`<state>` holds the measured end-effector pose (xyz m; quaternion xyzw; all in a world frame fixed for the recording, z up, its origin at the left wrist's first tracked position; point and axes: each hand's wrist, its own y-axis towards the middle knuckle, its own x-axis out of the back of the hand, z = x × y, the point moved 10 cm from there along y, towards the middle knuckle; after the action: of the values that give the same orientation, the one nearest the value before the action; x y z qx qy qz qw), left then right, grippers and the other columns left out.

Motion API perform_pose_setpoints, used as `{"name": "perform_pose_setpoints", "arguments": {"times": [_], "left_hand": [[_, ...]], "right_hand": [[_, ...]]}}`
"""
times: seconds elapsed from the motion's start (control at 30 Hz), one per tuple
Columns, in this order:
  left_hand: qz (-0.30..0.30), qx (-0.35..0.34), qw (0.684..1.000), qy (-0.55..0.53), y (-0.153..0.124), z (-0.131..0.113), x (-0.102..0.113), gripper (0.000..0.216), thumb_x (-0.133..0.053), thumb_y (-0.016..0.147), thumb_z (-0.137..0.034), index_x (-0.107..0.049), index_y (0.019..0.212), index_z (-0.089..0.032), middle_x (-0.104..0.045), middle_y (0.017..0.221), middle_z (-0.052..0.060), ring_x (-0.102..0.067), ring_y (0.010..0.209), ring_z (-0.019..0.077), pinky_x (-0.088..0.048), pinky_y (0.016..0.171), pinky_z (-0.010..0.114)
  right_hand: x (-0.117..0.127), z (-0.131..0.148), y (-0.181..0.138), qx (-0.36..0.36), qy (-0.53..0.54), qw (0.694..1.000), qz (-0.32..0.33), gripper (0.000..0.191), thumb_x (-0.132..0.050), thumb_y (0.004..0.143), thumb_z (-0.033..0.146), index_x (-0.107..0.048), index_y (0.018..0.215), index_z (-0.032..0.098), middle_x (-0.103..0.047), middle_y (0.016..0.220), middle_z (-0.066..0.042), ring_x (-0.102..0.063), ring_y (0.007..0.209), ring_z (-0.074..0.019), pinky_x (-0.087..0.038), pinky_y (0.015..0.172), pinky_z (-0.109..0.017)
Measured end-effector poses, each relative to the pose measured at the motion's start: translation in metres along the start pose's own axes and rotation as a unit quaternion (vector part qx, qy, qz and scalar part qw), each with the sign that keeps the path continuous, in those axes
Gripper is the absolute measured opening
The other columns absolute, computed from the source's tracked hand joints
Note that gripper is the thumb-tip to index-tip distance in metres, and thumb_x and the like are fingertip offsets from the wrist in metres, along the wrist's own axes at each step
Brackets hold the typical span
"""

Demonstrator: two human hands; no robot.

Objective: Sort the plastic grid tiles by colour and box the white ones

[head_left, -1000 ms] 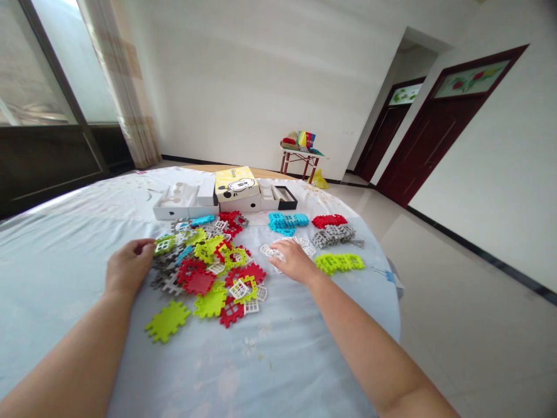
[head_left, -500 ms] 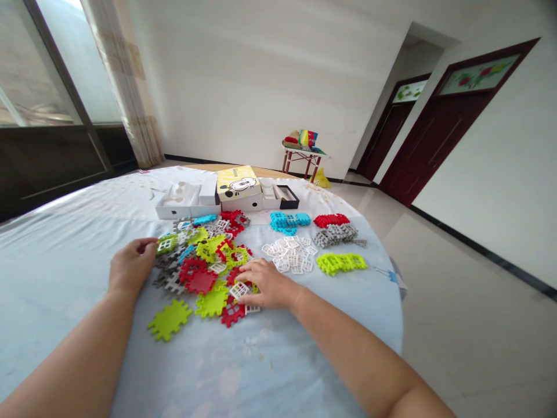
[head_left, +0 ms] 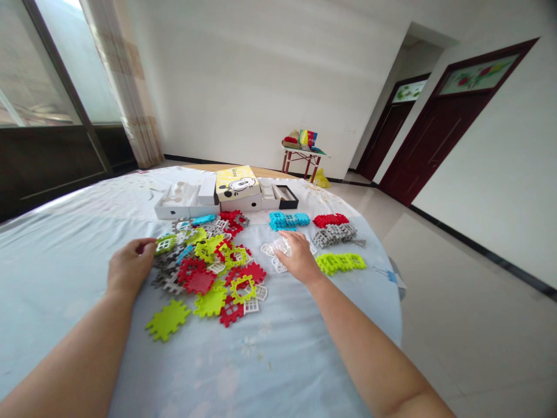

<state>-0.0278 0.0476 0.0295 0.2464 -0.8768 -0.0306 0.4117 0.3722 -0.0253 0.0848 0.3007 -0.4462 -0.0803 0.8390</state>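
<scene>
My left hand [head_left: 131, 266] is closed at the left side of a mixed heap. Its thumb and fingertips pinch the edge of a green interlocking tile with a white window in it [head_left: 165, 244]. Over the pile of white window pieces [head_left: 267, 249] is my right hand [head_left: 300, 258], with a white window piece [head_left: 282, 247], slightly blurred, between thumb and fingers. In the heap lie red tiles [head_left: 202, 278], green tiles [head_left: 212, 300], grey tiles [head_left: 174, 281] and blue tiles, several of each. One green tile [head_left: 167, 320] lies apart at the front.
Sorted groups sit at the right: blue tiles [head_left: 289, 220], red tiles [head_left: 331, 220], grey tiles [head_left: 334, 235] and green tiles [head_left: 342, 263]. Behind the heap stand white open boxes [head_left: 172, 213], a yellow patterned box [head_left: 237, 183] and a black tray [head_left: 289, 203]. A pale blue cloth [head_left: 209, 371] covers the round table.
My right hand has carried a white window piece from the heap, rightward and away from me, to the white pile. My left hand stays in place with the green tile.
</scene>
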Motion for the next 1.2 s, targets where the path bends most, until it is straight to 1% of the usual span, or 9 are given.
{"name": "perform_pose_setpoints", "arguments": {"times": [0.13,0.37,0.47,0.57,0.73,0.83,0.93,1.1,1.2], "left_hand": [[0.003,0.0,1.0,0.001,-0.002,-0.003,0.001,0.042,-0.046,0.073,-0.04,-0.064,0.101,-0.016,-0.062,0.079,0.005,-0.054,0.072,0.0163,-0.04,0.066,0.026],[-0.003,-0.001,1.0,0.008,-0.002,-0.003,0.003,0.041,-0.046,0.072,-0.039,-0.065,0.1,-0.016,-0.063,0.079,0.006,-0.055,0.073,0.0178,-0.041,0.067,0.027],[-0.002,-0.004,1.0,0.013,-0.002,-0.004,0.002,0.042,-0.045,0.073,-0.04,-0.065,0.101,-0.016,-0.064,0.081,0.007,-0.055,0.073,0.0178,-0.041,0.067,0.028],[-0.002,-0.005,1.0,0.014,-0.002,-0.004,0.002,0.042,-0.045,0.073,-0.04,-0.065,0.101,-0.016,-0.064,0.081,0.007,-0.055,0.072,0.0178,-0.042,0.067,0.028],[-0.001,-0.003,1.0,0.005,0.0,-0.001,0.0,0.042,-0.045,0.072,-0.041,-0.065,0.1,-0.017,-0.063,0.079,0.006,-0.055,0.072,0.0175,-0.042,0.067,0.027],[-0.004,-0.002,1.0,0.004,0.0,0.0,0.001,0.041,-0.046,0.073,-0.04,-0.065,0.1,-0.017,-0.063,0.078,0.006,-0.055,0.072,0.0175,-0.041,0.067,0.027],[-0.002,-0.002,1.0,0.008,0.0,-0.001,0.001,0.042,-0.046,0.072,-0.041,-0.065,0.101,-0.017,-0.063,0.079,0.006,-0.055,0.072,0.0175,-0.041,0.067,0.027],[-0.008,-0.003,1.0,0.008,-0.001,-0.001,0.002,0.041,-0.045,0.073,-0.041,-0.065,0.101,-0.017,-0.063,0.078,0.006,-0.054,0.07,0.017,-0.042,0.067,0.028],[-0.01,-0.005,1.0,0.005,-0.001,-0.001,0.003,0.041,-0.046,0.073,-0.04,-0.065,0.1,-0.017,-0.063,0.078,0.006,-0.054,0.07,0.0169,-0.042,0.068,0.027]], "right_hand": [[-0.014,0.017,-0.007,0.044,0.042,0.997,0.037,0.031,-0.057,0.078,0.024,-0.057,0.109,0.018,-0.058,0.111,-0.009,-0.047,0.107,-0.0193,-0.033,0.097,-0.035],[-0.058,0.052,-0.025,0.038,0.031,0.983,0.175,0.024,-0.058,0.079,0.039,-0.063,0.094,0.02,-0.057,0.077,-0.002,-0.054,0.076,-0.0157,-0.042,0.073,-0.028],[-0.068,0.056,-0.028,0.035,0.005,0.981,0.192,0.022,-0.058,0.078,0.041,-0.063,0.084,0.021,-0.056,0.072,-0.001,-0.053,0.071,-0.0151,-0.041,0.066,-0.026],[-0.074,0.056,-0.029,0.027,0.003,0.98,0.197,0.015,-0.061,0.075,0.035,-0.062,0.079,0.021,-0.057,0.071,-0.001,-0.053,0.069,-0.0144,-0.04,0.063,-0.025],[-0.069,0.05,-0.025,-0.004,0.079,0.978,0.194,0.008,-0.063,0.073,0.024,-0.059,0.079,0.02,-0.058,0.073,0.001,-0.053,0.067,-0.0117,-0.041,0.062,-0.022],[-0.049,0.042,-0.016,-0.023,0.124,0.983,0.13,0.013,-0.062,0.075,0.029,-0.057,0.082,0.019,-0.059,0.076,0.001,-0.052,0.065,-0.0107,-0.041,0.061,-0.022],[-0.033,0.035,-0.011,-0.017,0.098,0.992,0.079,0.011,-0.062,0.076,0.028,-0.056,0.08,0.019,-0.057,0.077,0.001,-0.05,0.065,-0.0106,-0.04,0.063,-0.023],[-0.049,0.036,-0.019,0.029,0.052,0.982,0.179,0.02,-0.073,0.066,0.029,-0.059,0.078,0.02,-0.055,0.078,0.002,-0.053,0.068,-0.0118,-0.04,0.063,-0.023],[-0.052,0.038,-0.021,0.04,0.064,0.977,0.201,0.028,-0.075,0.063,0.036,-0.061,0.081,0.02,-0.057,0.08,0.0,-0.055,0.077,-0.0147,-0.042,0.07,-0.025]]}}
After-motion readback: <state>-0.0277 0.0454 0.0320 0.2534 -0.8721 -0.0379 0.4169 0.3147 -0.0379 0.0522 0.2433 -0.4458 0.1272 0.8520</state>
